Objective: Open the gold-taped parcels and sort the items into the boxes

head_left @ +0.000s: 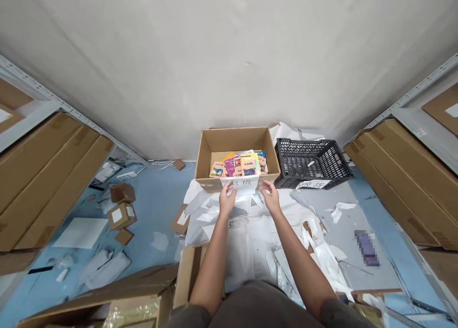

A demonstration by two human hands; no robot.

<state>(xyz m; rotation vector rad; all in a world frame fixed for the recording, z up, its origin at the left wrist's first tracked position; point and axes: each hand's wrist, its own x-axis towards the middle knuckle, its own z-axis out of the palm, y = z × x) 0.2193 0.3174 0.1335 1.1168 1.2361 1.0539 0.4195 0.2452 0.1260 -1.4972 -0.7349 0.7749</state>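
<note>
A cardboard box (236, 136) stands with its top uncovered against the wall, and several colourful booklets (246, 164) lie inside it. Across its front wall hangs a white paper label (245, 184) with dark handwriting, partly covered by my fingers. My left hand (227, 199) has its fingers curled at the label's left side. On the other side, my right hand (270, 197) reaches the label's right edge with bent fingers, close against the box front. How firmly the fingertips grip the paper is hard to make out.
A black plastic crate (311, 177) with a handwritten label stands right of the box. Torn white paper (325, 256) litters the surface before me. Shelves with large cartons (50, 175) flank both sides; small boxes (121, 216) lie on the blue floor. An uncovered carton (107, 304) is at lower left.
</note>
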